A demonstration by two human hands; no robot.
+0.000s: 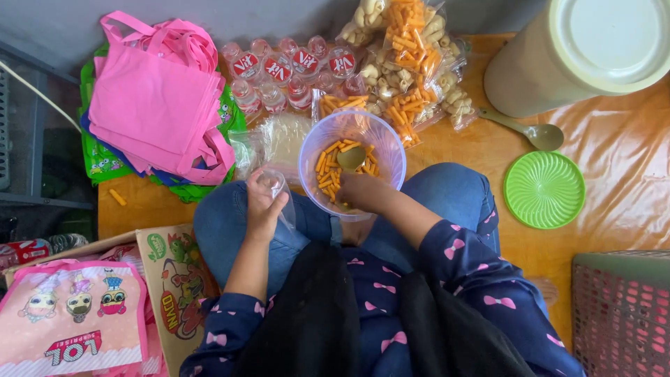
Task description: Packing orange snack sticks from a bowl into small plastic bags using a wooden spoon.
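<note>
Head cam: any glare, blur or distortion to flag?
Head view: soft even daylight, with sheen on the orange sheet and the clear bowl; left hand and its clear bag look slightly soft; right hand sharp; wide-angle bend on the big tub at the corner.

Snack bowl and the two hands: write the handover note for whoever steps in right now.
Left hand: holds a small clear bag open, apparently empty.
Right hand: holds a spoon inside the clear bowl on the lap, over orange stick snacks.
Done: filled snack packs lie past the bowl, beside small water bottles.
Left: this bag unfilled; snacks remain in the bowl.
</note>
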